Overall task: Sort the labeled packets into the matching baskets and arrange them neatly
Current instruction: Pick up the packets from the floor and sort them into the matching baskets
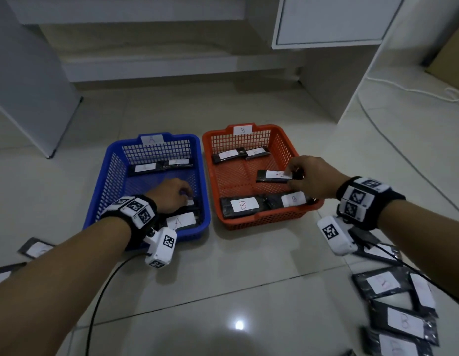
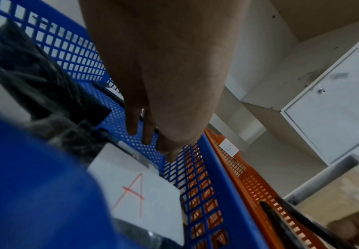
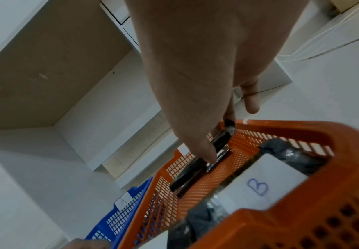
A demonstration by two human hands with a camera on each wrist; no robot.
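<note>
A blue basket (image 1: 94, 199) tagged A stands left of an orange basket (image 1: 264, 217) tagged B. My left hand (image 1: 186, 196) reaches into the blue basket's near right corner, and its straight fingers (image 2: 148, 139) point down at a black packet (image 1: 191, 202). Beside it lies a packet labelled A (image 1: 180, 222) (image 2: 136, 193). My right hand (image 1: 291, 178) pinches one end of a black packet labelled B (image 1: 273, 176) (image 3: 195, 171) and holds it level above the middle of the orange basket. Two B packets (image 1: 240, 205) lie along its front wall, and two more (image 1: 228, 155) at the back.
Several loose labelled packets (image 1: 403, 322) are scattered on the tiled floor at the lower right, with others (image 1: 37, 247) at the far left. A black cable (image 1: 102, 291) trails from my left wrist. White furniture panels (image 1: 326, 98) stand behind the baskets, and a white cord (image 1: 408, 91) lies to their right.
</note>
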